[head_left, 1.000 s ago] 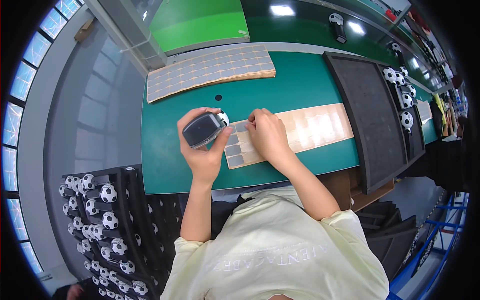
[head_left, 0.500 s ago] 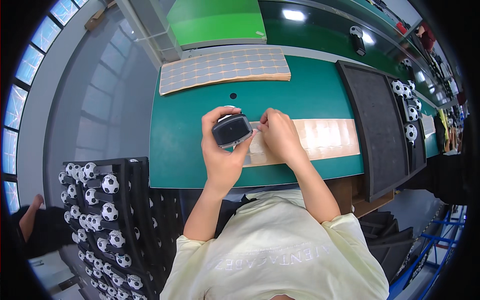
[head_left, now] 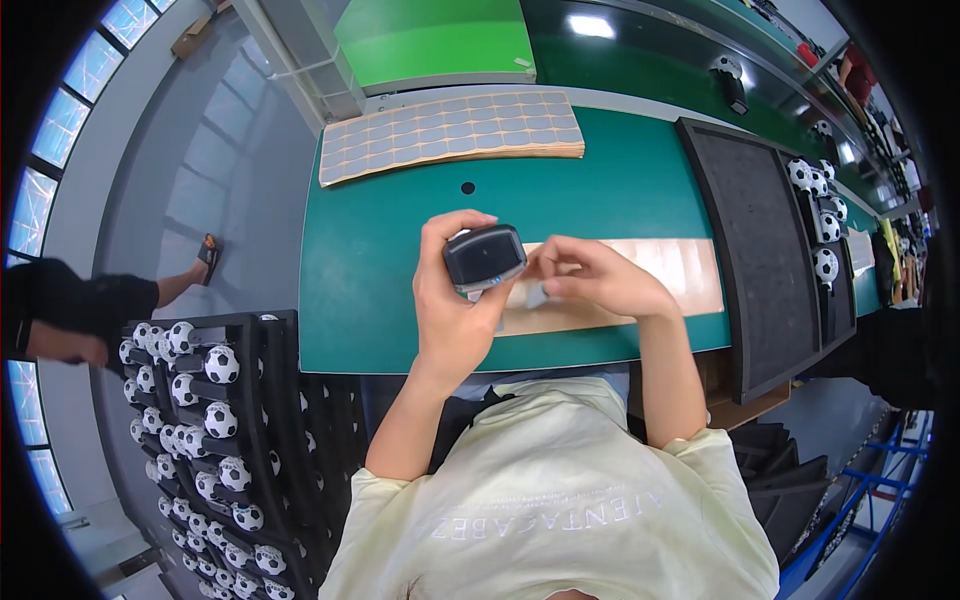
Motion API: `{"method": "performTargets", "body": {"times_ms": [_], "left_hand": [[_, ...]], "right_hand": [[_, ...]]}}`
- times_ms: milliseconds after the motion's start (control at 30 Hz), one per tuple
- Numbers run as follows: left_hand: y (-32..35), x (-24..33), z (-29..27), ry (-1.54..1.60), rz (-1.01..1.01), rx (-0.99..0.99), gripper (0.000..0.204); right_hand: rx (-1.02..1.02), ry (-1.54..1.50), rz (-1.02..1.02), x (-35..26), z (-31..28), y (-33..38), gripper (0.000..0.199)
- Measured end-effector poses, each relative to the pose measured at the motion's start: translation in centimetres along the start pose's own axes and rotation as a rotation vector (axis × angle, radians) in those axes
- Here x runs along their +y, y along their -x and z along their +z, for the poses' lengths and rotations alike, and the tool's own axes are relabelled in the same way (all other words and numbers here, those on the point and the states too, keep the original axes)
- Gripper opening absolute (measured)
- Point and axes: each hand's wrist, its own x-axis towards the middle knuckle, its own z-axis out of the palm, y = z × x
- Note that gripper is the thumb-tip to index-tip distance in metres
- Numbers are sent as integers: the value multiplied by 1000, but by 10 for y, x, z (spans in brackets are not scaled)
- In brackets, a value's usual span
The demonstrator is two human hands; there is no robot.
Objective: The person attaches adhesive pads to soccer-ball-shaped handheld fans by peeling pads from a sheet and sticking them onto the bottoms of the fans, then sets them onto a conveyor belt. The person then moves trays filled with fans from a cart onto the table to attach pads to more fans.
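Observation:
In my left hand (head_left: 440, 295) is a black block-shaped base (head_left: 485, 257) with rounded corners, its flat end turned up toward me. Fingers wrap its far side and the thumb presses its near side; whatever lies beneath it is hidden. My right hand (head_left: 610, 285), just to its right, has thumb and forefinger closed on a small grey sticker (head_left: 537, 296), blurred by motion. Under both hands lies a tan backing sheet (head_left: 665, 280), glossy at its right part, with grey stickers near its left end.
A stack of sticker sheets (head_left: 450, 137) lies at the table's far edge. To the right stands a black tray (head_left: 745, 260) beside soccer-ball pieces (head_left: 826, 265). Racked soccer-ball pieces (head_left: 222, 364) fill the lower left. Someone in dark clothes (head_left: 80, 300) is at the far left.
My right hand has lifted off the sheet and moved right, now with a small grey sticker in its fingers. The left hand and base shifted slightly right. The person at left has stepped forward.

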Motion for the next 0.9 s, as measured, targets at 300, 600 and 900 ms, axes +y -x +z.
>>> {"method": "performTargets", "body": {"times_ms": [300,600,900], "left_hand": [[3,-12,13,-248,170,-98,49],[4,-19,13,-276,194,-124,51],[4,-20,16,-282,198,-144,52]], "right_hand": [[477,-106,-76,-97,57,23,15],[596,-169,-46,-80,53,20,12],[635,-73,-90,-75,53,19,12]]}}
